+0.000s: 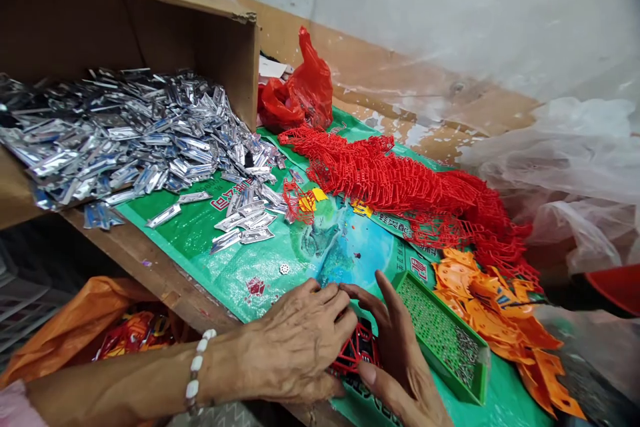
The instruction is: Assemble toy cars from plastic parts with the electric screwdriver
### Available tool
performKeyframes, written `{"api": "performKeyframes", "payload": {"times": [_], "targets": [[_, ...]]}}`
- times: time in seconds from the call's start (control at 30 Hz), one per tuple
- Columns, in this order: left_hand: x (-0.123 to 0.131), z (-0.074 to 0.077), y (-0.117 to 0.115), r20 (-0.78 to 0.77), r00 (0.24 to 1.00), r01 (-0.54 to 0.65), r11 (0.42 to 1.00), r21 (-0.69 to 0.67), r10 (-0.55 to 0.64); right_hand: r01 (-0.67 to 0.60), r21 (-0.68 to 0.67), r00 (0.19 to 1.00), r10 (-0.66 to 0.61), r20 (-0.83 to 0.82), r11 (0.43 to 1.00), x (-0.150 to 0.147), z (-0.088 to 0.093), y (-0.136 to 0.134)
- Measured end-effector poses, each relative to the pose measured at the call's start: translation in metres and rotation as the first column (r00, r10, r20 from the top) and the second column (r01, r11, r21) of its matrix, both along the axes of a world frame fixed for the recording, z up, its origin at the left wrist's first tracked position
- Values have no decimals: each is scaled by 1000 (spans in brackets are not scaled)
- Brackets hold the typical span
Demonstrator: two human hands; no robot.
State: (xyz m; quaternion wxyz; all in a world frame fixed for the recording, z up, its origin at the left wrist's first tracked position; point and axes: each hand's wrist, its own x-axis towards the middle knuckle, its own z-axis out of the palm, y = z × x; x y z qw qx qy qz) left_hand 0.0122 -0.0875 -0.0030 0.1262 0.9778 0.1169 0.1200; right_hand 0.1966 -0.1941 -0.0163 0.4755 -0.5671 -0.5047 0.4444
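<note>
A red-and-black plastic part (357,347), with a red lattice frame over a black body, sits at the front edge of the table, partly hidden by my fingers. My left hand (297,337) comes from the left with a white-beaded bracelet at the wrist, its fingers curled over the part's left side. My right hand (403,363) is around the right side, thumb against the near edge and the other fingers bent round the far side, index finger raised. Just right of it is a green tray (447,340) of small metal screws.
Silver pieces (150,140) spill from a cardboard box (227,57) at left. Red lattice frames (390,177) line the back, near a red plastic bag (305,93). Orange parts (493,313) and a black-and-red tool (593,290) are at right. An orange bag (70,323) hangs below the table.
</note>
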Motion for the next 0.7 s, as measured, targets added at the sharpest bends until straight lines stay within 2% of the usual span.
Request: {"api": "performKeyframes", "payload": {"times": [0.07,0.13,0.2,0.23,0.37,0.47,0.57,0.7], "targets": [[-4,-8,-1,72,997,2,999,50,-6,49,-28,994,-46,98,998,4,10,10],[-11,-17,-3,174,985,-19,994,105,0,80,-21,946,-69,316,997,9,22,35],[-15,-25,-5,212,977,-35,991,127,7,-25,-19,808,32,588,999,13,30,72],[-16,-28,-5,198,980,-33,992,121,8,-53,-3,767,43,640,999,14,32,93],[-10,-27,-5,94,995,-24,999,42,20,-80,32,645,27,764,996,11,22,180],[-1,-17,-3,31,999,-39,999,-19,40,-70,28,561,16,827,997,6,9,226],[3,-1,0,-58,998,-28,999,-45,25,-66,-14,497,45,867,998,4,0,247],[2,8,1,-42,999,-23,999,-48,21,-59,-9,476,36,879,998,6,-3,249]]}}
